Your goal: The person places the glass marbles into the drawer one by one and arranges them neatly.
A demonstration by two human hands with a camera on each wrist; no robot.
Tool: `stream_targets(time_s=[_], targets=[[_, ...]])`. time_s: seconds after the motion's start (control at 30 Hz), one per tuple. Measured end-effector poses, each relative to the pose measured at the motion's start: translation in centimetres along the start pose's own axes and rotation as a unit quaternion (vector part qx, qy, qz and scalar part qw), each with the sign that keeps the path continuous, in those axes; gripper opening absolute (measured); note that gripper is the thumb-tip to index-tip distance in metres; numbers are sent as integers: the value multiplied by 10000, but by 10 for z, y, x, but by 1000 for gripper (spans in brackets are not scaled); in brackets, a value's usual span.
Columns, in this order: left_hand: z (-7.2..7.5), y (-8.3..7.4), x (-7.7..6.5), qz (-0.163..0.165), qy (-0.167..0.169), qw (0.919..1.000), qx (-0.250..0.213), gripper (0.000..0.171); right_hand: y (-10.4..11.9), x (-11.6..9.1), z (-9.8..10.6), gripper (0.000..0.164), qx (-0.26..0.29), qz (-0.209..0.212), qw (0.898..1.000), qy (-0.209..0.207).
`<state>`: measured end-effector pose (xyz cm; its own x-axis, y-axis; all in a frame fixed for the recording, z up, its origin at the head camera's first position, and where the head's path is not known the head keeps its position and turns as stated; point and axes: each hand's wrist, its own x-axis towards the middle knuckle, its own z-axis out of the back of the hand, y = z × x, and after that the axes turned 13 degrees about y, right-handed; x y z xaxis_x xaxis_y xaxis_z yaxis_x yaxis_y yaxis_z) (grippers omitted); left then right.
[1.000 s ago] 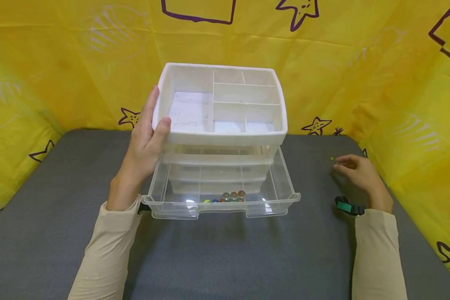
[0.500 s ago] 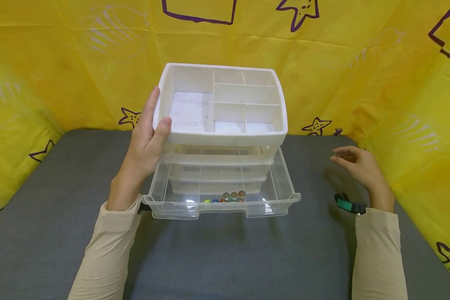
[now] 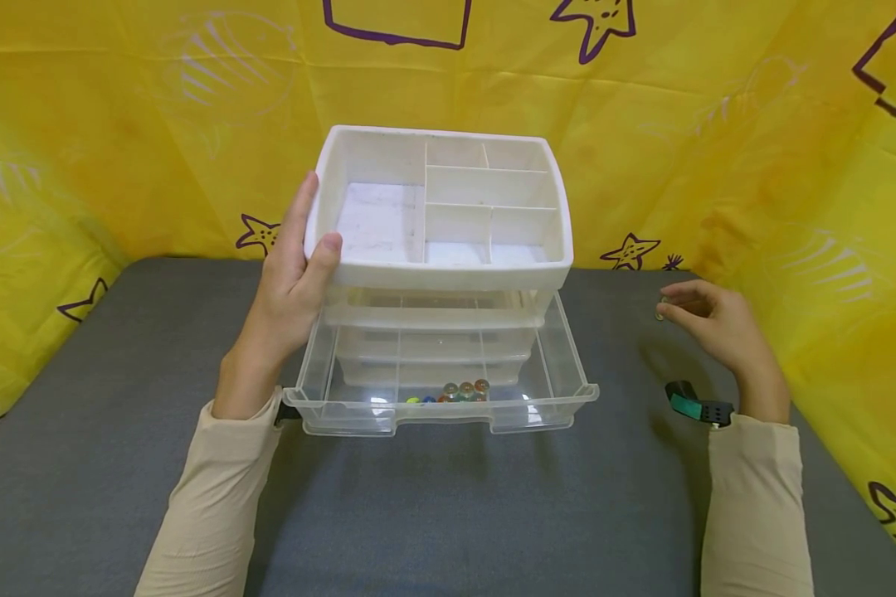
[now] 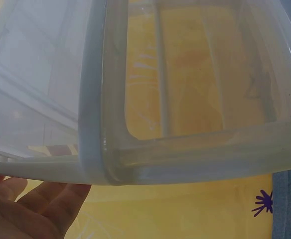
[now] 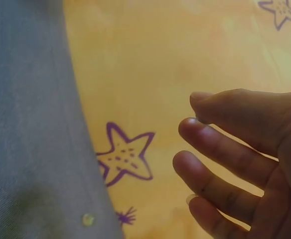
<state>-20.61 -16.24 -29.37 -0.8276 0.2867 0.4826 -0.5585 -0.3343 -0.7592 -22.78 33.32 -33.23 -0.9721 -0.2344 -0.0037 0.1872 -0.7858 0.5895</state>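
My left hand (image 3: 280, 298) grips the left side of a white plastic drawer organizer (image 3: 448, 276), thumb over the rim of its divided top tray. In the left wrist view the fingers (image 4: 53, 206) lie against the organizer's edge. A clear drawer (image 3: 567, 365) stands pulled out at the bottom, with several glass marbles (image 3: 466, 388) near its front wall. At the right, my right hand (image 3: 724, 327) is raised over the table, thumb and index finger pinching a tiny thing, apparently a marble (image 3: 663, 300), mostly hidden by the fingertips. Another small yellowish marble (image 5: 88, 219) lies on the table below.
A grey cloth covers the table (image 3: 448, 514). Yellow curtains (image 3: 448, 83) with purple starfish drawings hang close behind and along both sides. A black and green strap (image 3: 698, 408) stands out from the right wrist.
My right hand has lifted from the table and shifted slightly away from me, its thumb and index finger staying pinched. The left hand, organizer and drawer have stayed put.
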Motion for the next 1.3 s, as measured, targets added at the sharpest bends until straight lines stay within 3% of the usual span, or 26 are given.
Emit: stream_targets(time_s=[0.37,0.77,1.3], targets=[[0,0,-1,16,17,10000,-11,63,23,-3,2,36,-348,59,9994,55],[0,1,0,-26,-3,10000,-33,63,44,-7,0,29,-222,265,9993,-152],[0,2,0,-43,-29,10000,-23,63,73,-19,3,23,-220,880,9943,-568]])
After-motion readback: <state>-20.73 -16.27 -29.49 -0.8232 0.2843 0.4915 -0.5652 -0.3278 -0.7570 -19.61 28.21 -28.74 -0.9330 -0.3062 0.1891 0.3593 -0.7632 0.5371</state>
